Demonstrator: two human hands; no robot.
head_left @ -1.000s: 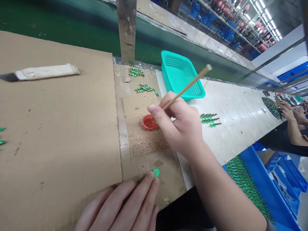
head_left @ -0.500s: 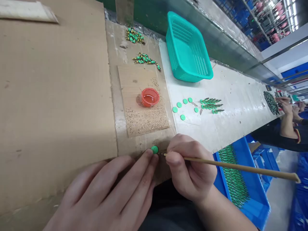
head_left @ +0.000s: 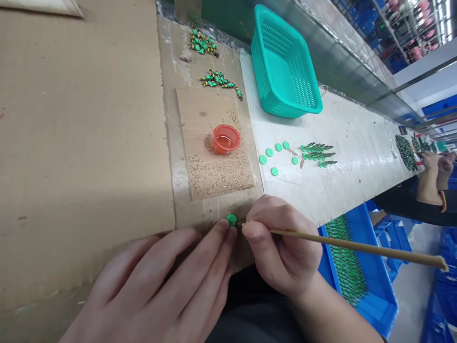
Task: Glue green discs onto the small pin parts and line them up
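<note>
A: How are the hands posed?

B: The left hand (head_left: 167, 286) lies palm down, fingers stretched and close together, grasping nothing; a fingertip touches the small, round green button (head_left: 232, 219).

A: And the right hand (head_left: 285, 247)?

B: Curled, thumb and fingers pinched around a long, thin, tan wooden stick (head_left: 357, 245), its tip just beside the button. Beyond the fingers sits a round red plastic cup (head_left: 217, 145).

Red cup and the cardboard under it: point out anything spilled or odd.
Just left of the red cup, a dark, wet-looking patch marks the cardboard piece, perhaps spilled liquid. Below the cup, brownish flecks speckle the cardboard, which looks messy; what they are is unclear. The cup itself stands upright.
</note>
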